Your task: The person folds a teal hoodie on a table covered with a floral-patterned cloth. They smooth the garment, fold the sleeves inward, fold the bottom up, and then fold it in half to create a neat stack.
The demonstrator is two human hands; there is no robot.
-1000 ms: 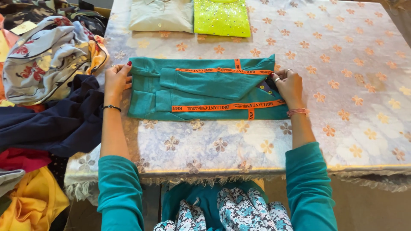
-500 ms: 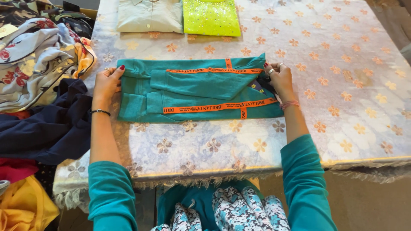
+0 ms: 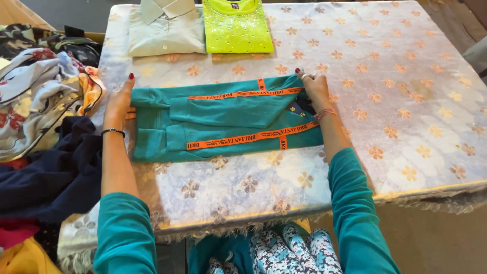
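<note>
- Left hand (image 3: 119,101) lies flat and open at the left end of the teal garment (image 3: 228,122). The fingers are stretched out and the palm presses on the cloth rather than gripping it.
- Right hand (image 3: 315,90) sits on the far right corner with its fingers curved over the edge. I cannot tell whether it pinches the fabric or only pins it down.
- The teal garment lies between the two hands, already folded into a long band across the near half of the table. Its two orange stripes (image 3: 243,94) run lengthwise, and a folded-in sleeve sits on top.
- The step in hand looks like squaring and flattening this band, with both ends held so the layers stay put.
- By my reading, a further fold calls for one end to be lifted cleanly and carried over the other. The edges need to stay lined up and the tucked sleeve must not slip.
- The flowered tablecloth (image 3: 406,101) lies beneath it.
- At the far edge a pale collared shirt (image 3: 165,30) and a neon yellow-green top (image 3: 236,28) lie side by side, both neatly folded.
- Off the left side sits a loose heap of patterned clothes (image 3: 35,96), with a navy garment (image 3: 56,172) nearer the person.
</note>
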